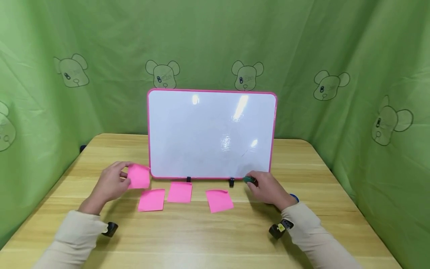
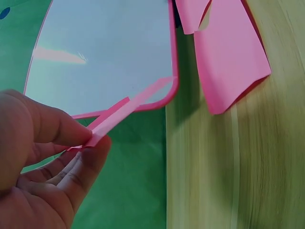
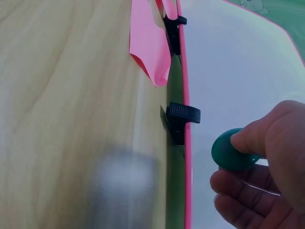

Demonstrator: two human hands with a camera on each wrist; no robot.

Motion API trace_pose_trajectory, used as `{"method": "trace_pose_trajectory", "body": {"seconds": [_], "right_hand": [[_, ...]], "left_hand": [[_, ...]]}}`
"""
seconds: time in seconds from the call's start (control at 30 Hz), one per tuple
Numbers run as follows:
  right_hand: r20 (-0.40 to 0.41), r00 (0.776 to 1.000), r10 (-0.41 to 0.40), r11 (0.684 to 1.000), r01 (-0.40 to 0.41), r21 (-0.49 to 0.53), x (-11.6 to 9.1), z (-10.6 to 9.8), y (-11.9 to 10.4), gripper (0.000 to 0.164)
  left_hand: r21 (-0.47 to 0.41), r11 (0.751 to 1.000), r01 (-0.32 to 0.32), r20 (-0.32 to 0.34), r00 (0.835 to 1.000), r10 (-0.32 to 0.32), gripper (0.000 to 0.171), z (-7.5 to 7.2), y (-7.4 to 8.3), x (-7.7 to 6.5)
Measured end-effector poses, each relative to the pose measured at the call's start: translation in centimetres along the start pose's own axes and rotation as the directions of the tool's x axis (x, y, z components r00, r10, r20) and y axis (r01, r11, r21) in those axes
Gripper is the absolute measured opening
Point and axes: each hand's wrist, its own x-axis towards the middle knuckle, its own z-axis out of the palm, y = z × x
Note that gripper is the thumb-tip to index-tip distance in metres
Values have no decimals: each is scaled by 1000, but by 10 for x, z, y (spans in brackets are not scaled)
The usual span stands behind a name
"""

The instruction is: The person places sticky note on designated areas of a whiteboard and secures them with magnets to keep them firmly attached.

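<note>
Between thumb and fingers, my left hand point(image 1: 112, 181) pinches a pink sticky note point(image 1: 139, 176) beside the lower left corner of a pink-framed whiteboard point(image 1: 208, 134). In the left wrist view that note point(image 2: 114, 117) is seen nearly edge-on, its far end by the board's corner. My right hand point(image 1: 267, 186) pinches a round green magnet point(image 3: 233, 150) in front of the board's lower right part. Three more pink sticky notes lie on the table before the board: a left one point(image 1: 151, 200), a middle one point(image 1: 180, 192) and a right one point(image 1: 219, 200).
Two black clips, one left point(image 1: 189, 179) and one right point(image 1: 231, 182), support the whiteboard's lower edge on the wooden table point(image 1: 188, 239). A blue round object point(image 1: 294, 198) shows partly behind the right wrist. Green curtains point(image 1: 208, 37) with drawn bear heads surround the table.
</note>
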Motion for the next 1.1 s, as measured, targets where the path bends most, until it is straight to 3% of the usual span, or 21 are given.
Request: {"method": "trace_pose_trajectory", "body": {"seconds": [0.43, 0.73, 1.1], "right_hand": [[26, 999, 18, 999, -19, 36, 9, -7, -3, 13], [9, 1000, -2, 1000, 2, 30, 20, -6, -6, 10], [-5, 1000, -14, 999, 15, 44, 32, -9, -13, 10]], "left_hand": [[-21, 999, -40, -36, 999, 39, 55, 3, 7, 3], [-35, 999, -23, -34, 999, 22, 57, 3, 14, 5], [-30, 996, -82, -90, 993, 79, 53, 6, 19, 13]]}}
